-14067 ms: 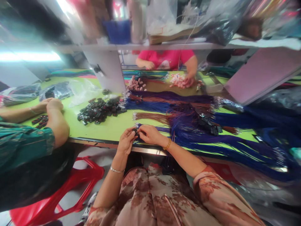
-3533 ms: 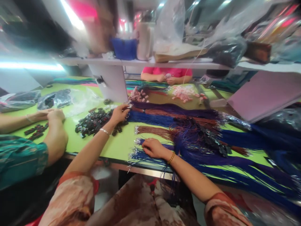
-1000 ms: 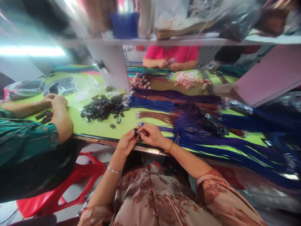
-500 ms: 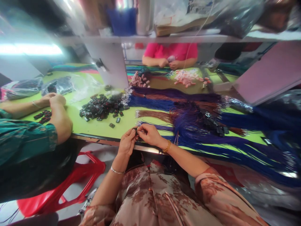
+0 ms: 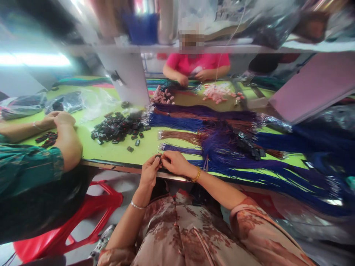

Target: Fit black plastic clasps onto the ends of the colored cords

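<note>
My left hand (image 5: 149,172) is closed on a small black plastic connector housing (image 5: 158,157), held up at the table's front edge. Against it, my right hand (image 5: 176,163) is pinched; whatever its fingertips grip is too small and covered to make out. Just beyond the hands lies a bundle of purple wires (image 5: 181,149) with metal-tipped ends. A bundle of brown wires (image 5: 177,135) is behind that one. To the left, a heap of black connector housings (image 5: 118,127) is spread on the green tabletop (image 5: 91,149), with a few loose ones nearer me.
A co-worker's hands (image 5: 62,120) are at the left, by a red plastic stool (image 5: 105,192). Across the table a person in a pink top (image 5: 198,62) works beside pink pieces (image 5: 216,93). Long blue wires (image 5: 277,184) cover the right side. A shelf (image 5: 249,43) crosses above.
My two hands stay together around the black housing, with only slight finger movement. The view has shifted a little. Across the table, the person's hands have moved apart.
</note>
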Demonstrator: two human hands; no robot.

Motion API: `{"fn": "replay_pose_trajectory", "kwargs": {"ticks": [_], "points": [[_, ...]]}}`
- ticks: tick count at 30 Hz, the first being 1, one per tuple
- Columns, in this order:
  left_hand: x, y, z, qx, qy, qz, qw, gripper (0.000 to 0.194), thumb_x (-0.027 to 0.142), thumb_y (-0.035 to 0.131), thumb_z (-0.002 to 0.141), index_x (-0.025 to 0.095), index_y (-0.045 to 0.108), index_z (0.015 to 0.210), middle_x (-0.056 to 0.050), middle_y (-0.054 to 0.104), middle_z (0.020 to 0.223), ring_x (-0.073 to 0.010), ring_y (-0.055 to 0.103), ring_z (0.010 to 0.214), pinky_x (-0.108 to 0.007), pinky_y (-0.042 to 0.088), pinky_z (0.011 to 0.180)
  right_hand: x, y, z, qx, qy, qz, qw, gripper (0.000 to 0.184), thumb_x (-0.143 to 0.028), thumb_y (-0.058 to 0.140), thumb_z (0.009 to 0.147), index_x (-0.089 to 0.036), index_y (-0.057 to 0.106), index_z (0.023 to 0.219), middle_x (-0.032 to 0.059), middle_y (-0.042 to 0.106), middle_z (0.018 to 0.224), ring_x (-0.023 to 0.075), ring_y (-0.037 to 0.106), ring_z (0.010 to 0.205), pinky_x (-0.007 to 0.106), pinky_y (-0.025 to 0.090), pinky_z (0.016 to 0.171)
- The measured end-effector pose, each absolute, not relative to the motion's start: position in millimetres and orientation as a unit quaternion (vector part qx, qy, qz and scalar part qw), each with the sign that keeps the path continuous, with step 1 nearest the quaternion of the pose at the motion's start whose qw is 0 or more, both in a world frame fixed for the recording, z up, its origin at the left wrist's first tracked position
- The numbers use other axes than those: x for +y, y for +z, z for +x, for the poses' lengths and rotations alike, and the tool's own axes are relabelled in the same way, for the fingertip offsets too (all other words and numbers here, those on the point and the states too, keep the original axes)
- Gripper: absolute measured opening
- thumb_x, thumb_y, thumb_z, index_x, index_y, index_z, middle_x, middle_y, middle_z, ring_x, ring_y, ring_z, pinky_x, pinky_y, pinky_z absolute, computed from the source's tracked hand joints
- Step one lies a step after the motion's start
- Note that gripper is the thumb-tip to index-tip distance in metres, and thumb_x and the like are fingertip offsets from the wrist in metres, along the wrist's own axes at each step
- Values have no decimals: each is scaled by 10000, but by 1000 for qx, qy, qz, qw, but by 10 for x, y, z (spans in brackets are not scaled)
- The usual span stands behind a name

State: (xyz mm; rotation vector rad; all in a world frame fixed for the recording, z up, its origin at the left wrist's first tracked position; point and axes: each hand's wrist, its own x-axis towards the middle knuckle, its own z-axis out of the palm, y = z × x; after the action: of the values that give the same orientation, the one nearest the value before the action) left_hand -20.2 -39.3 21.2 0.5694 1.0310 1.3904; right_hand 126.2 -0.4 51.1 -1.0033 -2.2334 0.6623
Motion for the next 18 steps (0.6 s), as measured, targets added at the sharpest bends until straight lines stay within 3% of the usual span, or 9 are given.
{"fn": "replay_pose_trajectory", "kwargs": {"ticks": [4, 10, 13, 18], "points": [[-354, 236, -271, 454, 596, 231, 620, 356, 320, 817, 615, 134, 736, 907, -27, 681, 732, -80, 591, 640, -172, 460, 582, 410, 604, 1517, -817, 223, -460, 266, 186, -251, 496, 881, -161, 644, 812, 40, 669, 823, 134, 549, 737, 230, 362, 674], [-318, 267, -270, 448, 588, 237, 631, 363, 309, 805, 637, 128, 725, 942, -30, 674, 738, -86, 598, 668, -177, 465, 602, 749, 454, 1597, -806, 204, -544, 111, 138, -280, 607, 781, -166, 684, 791, 55, 706, 843, 151, 573, 724, 230, 350, 634], [-320, 272, -263, 447, 584, 234, 636, 374, 306, 803, 640, 131, 716, 959, -29, 674, 733, -89, 603, 664, -178, 468, 597, 756, 368, 1579, -800, 220, -546, 117, 133, -234, 574, 786, -161, 673, 737, 49, 702, 802, 139, 563, 683, 230, 344, 617], [-319, 272, -263, 438, 598, 235, 629, 348, 286, 779, 672, 165, 682, 983, -21, 675, 743, -100, 620, 668, -184, 470, 583, 760, 375, 1633, -797, 218, -525, 206, 121, -182, 533, 779, -141, 646, 784, 44, 679, 779, 122, 525, 648, 225, 337, 607]]}}
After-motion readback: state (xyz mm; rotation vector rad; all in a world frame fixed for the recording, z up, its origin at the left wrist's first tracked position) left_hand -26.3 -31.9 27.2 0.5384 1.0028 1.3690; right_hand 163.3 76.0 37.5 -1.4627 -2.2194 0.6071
